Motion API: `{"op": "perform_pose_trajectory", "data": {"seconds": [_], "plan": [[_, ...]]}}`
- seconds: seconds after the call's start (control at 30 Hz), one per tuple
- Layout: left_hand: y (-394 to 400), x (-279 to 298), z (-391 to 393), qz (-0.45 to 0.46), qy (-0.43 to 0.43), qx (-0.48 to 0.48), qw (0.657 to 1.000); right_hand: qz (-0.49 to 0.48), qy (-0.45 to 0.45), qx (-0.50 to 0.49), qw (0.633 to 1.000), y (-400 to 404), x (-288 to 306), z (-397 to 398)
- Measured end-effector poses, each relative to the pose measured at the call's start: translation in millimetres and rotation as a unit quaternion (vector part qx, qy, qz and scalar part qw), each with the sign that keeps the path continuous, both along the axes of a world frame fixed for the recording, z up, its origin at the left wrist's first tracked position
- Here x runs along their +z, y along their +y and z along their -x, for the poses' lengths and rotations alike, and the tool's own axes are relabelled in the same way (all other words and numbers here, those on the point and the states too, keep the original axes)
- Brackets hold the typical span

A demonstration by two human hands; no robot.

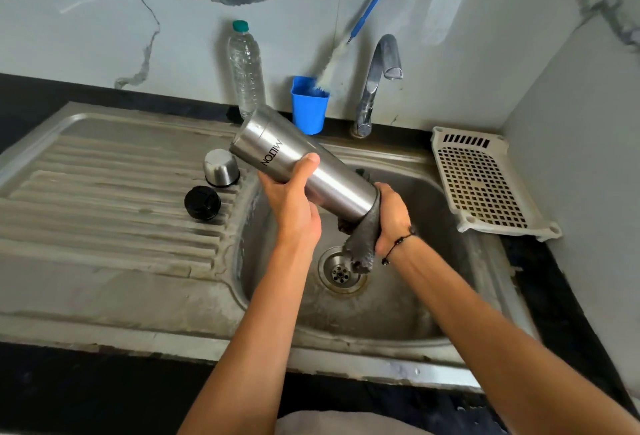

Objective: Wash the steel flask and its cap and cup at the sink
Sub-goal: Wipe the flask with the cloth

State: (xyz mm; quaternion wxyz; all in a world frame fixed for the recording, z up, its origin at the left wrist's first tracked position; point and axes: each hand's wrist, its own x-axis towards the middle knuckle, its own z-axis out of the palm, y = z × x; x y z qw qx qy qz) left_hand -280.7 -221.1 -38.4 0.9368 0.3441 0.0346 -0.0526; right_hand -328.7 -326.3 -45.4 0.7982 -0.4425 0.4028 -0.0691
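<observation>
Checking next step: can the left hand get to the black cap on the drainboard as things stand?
Probably not yet. The left hand is gripping the flask. The path to the cap is clear; nothing lies between, and the cup sits behind it.

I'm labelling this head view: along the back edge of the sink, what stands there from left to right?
Clear plastic bottle with a green cap → blue plastic cup holding a bottle brush → steel tap → white perforated basket.

On the sink's ribbed drainboard (104,189) stand a steel cup (221,168) and black cap (202,202).
</observation>
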Motion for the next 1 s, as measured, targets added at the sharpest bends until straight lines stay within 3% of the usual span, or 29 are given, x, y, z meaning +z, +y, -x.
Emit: {"op": "perform_pose_trajectory", "data": {"seconds": [0.13,0.27,0.47,0.53,0.7,0.8,0.9,0.93,1.0], "plan": [[0,4,0,-0.042,-0.096,-0.106,0.989,-0.072,0.002,0.100,0.992,-18,4,3],[25,-4,-12,-0.095,-0.159,-0.288,0.939,-0.063,-0.055,0.021,0.996,-42,9,6],[51,-7,-19,-0.079,-0.013,-0.436,0.896,0.167,-0.069,0.049,0.982,-85,35,1],[42,-4,-11,-0.101,0.014,-0.470,0.877,0.271,-0.070,0.075,0.957,-89,44,-3],[17,-8,16,-0.211,-0.014,-0.563,0.799,0.440,-0.091,0.216,0.867,-85,61,-14],[2,-2,24,-0.347,-0.043,-0.494,0.796,0.514,-0.091,0.296,0.800,-85,70,-25],[-6,3,17,-0.491,-0.115,-0.410,0.760,0.571,-0.053,0.304,0.761,-89,68,-40],[-8,3,18,-0.559,-0.152,-0.367,0.728,0.595,-0.027,0.298,0.746,-89,65,-45],[-14,-1,25,-0.714,-0.244,-0.241,0.611,0.640,0.037,0.283,0.713,-88,60,-55]]}}
